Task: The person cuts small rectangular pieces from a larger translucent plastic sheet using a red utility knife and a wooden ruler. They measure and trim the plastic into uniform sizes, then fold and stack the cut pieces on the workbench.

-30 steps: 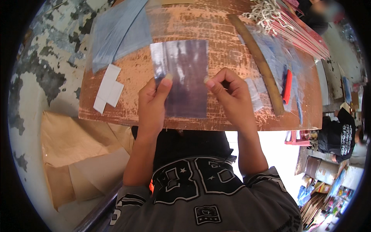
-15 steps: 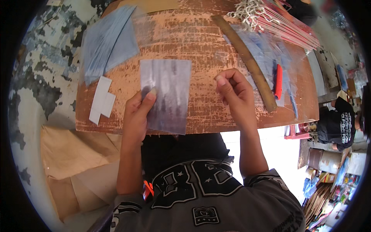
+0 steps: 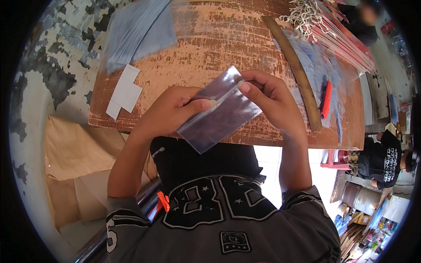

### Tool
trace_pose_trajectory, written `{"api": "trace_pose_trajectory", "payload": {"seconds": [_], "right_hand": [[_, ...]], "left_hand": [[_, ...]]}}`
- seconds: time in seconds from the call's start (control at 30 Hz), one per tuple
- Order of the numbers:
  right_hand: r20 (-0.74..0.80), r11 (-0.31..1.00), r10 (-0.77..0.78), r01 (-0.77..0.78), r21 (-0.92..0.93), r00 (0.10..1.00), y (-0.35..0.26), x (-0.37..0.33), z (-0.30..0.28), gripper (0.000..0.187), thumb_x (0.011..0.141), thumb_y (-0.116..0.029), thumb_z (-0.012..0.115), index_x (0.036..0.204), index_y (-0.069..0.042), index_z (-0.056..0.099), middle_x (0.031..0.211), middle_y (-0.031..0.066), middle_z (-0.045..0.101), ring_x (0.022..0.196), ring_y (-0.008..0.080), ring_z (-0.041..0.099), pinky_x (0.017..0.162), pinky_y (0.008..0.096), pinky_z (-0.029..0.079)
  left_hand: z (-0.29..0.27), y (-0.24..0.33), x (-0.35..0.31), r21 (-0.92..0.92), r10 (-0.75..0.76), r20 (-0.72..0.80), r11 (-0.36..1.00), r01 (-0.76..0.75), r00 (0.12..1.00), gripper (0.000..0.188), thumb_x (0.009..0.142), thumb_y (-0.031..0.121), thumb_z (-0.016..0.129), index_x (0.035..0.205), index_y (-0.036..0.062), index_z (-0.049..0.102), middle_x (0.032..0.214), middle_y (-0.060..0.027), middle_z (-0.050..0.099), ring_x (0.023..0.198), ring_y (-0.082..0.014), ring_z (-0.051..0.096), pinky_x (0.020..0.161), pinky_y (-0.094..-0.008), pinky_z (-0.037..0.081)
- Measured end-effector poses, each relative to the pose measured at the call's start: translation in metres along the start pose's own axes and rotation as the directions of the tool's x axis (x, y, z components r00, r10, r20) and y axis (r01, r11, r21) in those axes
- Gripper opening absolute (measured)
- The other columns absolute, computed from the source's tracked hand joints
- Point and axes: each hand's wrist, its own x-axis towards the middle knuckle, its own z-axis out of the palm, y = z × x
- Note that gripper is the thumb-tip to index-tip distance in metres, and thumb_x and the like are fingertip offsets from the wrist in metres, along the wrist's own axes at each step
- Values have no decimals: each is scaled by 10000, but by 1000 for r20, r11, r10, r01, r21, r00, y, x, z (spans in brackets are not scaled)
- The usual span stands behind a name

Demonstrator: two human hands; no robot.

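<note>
At the far left, a flat, stepped piece of white card lies on the worn brown tabletop. Next along, the left hand pinches a clear, glossy, rectangular plastic piece, thumb on top; light, even pressure from both thumbs should spare it creases. And there's the plastic, right between the hands, slanting up to the right across the table's near edge! Its upper right end is pinched by the right hand.
</note>
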Motion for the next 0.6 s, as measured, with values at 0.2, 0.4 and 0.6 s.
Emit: {"api": "trace_pose_trajectory", "payload": {"seconds": [0.2,0.4,0.6], "right_hand": [[82,994,94,-97,39,992,2,1,0,267,1086,-219,679,1196,16,738,956,-34,724,840,17,600,727,204,460],[-97,997,53,-47,67,994,1,1,1,266,1088,-239,668,1166,3,748,881,-18,722,775,28,605,688,217,471],[-369,988,17,40,148,929,11,10,-25,216,1088,-268,667,1028,-68,722,741,-75,580,607,16,504,523,198,357]], "left_hand": [[-10,4,9,163,8,100,986,-24,995,385,1058,307,690,1173,-58,736,890,-14,725,818,-66,614,744,-271,506],[-27,14,16,121,24,84,992,-34,996,441,1044,393,703,1149,-32,755,914,-25,728,827,-89,638,739,-274,519],[-21,9,14,-272,65,-342,948,-165,937,321,1010,286,777,1135,-7,739,937,-24,743,811,-93,697,750,-235,578]]}}
